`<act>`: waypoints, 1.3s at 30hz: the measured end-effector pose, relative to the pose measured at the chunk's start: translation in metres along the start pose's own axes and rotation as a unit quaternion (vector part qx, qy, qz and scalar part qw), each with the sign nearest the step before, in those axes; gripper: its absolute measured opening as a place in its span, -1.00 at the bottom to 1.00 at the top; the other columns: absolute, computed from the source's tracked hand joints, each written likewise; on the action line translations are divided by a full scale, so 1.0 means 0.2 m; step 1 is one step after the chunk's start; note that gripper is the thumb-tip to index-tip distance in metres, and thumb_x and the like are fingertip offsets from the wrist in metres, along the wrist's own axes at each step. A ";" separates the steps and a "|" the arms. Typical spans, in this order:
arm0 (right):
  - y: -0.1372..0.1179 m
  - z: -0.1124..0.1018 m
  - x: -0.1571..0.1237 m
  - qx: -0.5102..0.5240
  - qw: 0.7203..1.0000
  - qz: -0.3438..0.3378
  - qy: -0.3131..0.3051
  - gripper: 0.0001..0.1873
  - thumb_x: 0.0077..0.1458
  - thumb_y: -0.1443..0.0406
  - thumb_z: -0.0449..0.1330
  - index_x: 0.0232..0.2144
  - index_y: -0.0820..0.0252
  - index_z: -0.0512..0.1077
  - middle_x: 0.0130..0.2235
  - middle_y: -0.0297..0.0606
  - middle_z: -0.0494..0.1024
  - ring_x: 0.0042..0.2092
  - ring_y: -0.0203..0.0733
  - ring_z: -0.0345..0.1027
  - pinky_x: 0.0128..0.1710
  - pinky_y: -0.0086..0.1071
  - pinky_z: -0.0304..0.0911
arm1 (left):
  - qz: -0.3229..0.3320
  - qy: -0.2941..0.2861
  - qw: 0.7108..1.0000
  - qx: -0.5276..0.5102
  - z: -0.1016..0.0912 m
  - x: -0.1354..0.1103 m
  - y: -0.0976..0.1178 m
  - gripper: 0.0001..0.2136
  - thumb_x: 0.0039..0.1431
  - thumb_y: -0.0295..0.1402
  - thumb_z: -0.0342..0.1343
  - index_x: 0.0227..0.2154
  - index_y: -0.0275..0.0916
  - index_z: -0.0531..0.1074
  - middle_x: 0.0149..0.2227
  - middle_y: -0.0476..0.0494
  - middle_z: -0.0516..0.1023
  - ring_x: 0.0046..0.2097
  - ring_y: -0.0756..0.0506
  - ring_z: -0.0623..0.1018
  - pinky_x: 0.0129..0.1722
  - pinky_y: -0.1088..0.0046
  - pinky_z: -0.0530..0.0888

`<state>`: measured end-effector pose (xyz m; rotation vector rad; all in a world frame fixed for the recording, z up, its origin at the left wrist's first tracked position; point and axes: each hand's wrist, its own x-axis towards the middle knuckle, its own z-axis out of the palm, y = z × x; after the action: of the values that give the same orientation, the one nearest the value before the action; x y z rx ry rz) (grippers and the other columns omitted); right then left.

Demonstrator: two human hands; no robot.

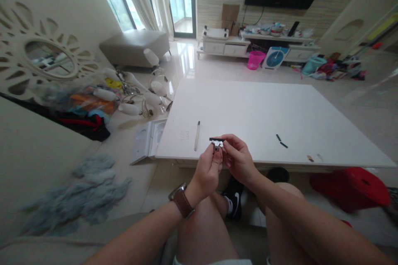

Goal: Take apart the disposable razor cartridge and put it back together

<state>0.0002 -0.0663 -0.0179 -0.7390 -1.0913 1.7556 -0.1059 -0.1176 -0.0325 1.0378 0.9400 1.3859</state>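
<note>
Both my hands meet over the near edge of a white table (pixel 255 107). My left hand (pixel 207 172), with a watch on its wrist, pinches a small silver and black metal part (pixel 217 142) from below. My right hand (pixel 238 157) pinches the same part from the right side. A white pen-like stick (pixel 197 135) lies on the table just left of my hands. Two short black pieces (pixel 281 141) lie on the table to the right.
My knees and a black shoe (pixel 234 198) are under the table edge. A red object (pixel 354 186) lies on the floor at right. A white tray (pixel 148 140) and a chandelier (pixel 139 95) lie on the floor at left. A pink bin (pixel 255 59) stands beyond.
</note>
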 end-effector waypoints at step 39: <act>0.00 -0.04 0.03 -0.028 0.999 0.004 -0.018 -0.77 0.10 0.15 0.33 -0.25 0.15 0.53 -0.50 -0.38 0.49 -0.67 -0.47 0.03 -0.73 -0.53 -0.08 | -0.015 -0.015 0.999 -0.043 0.00 0.01 0.01 -0.64 0.31 0.00 0.01 -0.35 -0.22 0.21 -0.59 0.18 0.09 -0.63 0.14 0.06 -0.68 0.64 0.01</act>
<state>0.0050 -0.0584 -0.0209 -0.7486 -1.1672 1.7578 -0.1060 -0.1163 -0.0296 0.9735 0.8627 1.3705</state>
